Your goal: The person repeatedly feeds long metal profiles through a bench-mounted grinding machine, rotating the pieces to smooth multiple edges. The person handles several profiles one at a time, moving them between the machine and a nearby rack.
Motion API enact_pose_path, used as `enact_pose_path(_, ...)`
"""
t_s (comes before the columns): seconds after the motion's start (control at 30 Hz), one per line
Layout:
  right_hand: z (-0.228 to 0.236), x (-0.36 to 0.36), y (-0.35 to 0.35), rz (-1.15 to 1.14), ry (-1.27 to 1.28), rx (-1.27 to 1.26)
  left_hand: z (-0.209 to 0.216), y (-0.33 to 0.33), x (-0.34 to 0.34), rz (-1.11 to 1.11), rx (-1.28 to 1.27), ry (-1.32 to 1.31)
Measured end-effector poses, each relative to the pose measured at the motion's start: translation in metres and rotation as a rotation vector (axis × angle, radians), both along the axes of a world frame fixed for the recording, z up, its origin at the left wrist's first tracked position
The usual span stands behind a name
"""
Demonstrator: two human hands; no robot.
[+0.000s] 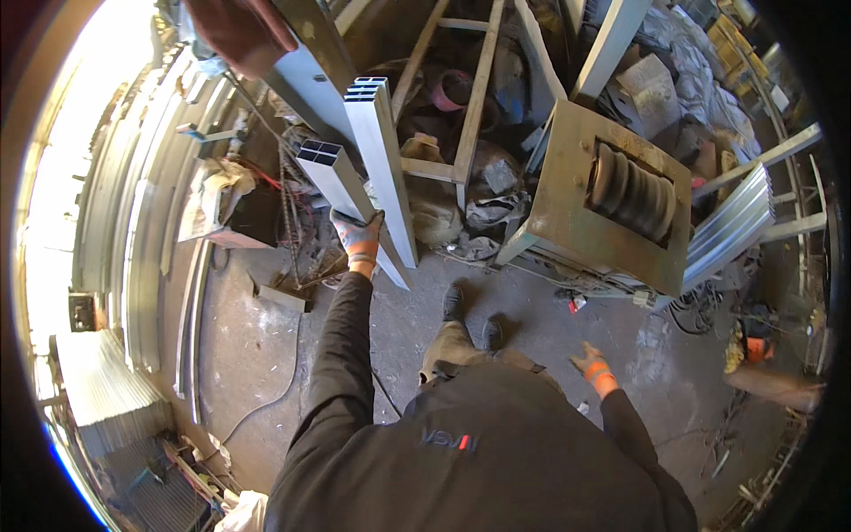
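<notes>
My left hand, in a grey and orange glove, is closed round a bundle of square metal tubes standing upright, its open ends facing up. Right beside it stands a second, taller bundle of silvery tubes, which my hand does not seem to hold. Its lower end reaches the floor. My right hand, gloved with an orange cuff, hangs low over the floor at my right side. Its fingers are apart and hold nothing.
A metal machine frame with a ribbed roller stands ahead on the right. Corrugated sheets lean beyond it. Behind the tubes is a metal frame among scrap. A cable crosses the floor at left. Ribbed sheets lie stacked far left.
</notes>
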State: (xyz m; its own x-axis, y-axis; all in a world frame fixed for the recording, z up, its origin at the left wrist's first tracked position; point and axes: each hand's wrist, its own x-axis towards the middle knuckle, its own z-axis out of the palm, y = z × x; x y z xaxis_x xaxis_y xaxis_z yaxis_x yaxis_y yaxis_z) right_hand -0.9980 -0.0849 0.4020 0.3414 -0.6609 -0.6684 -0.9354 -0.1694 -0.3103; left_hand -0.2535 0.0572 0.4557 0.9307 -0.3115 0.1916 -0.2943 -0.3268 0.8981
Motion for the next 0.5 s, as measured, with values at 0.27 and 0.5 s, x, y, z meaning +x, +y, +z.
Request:
enact_pose_path(0.27,0.002,-0.113,0.149,-0.664,0.111,-0.122,-0.055,-0.106,0.098,0.076,-0.074,0.155)
enact_pose_path(0.5,-0.026,-0.009,0.214,-0.559,0.275,0.16,-0.096,-0.156,0.117,0.108,0.108,0.176)
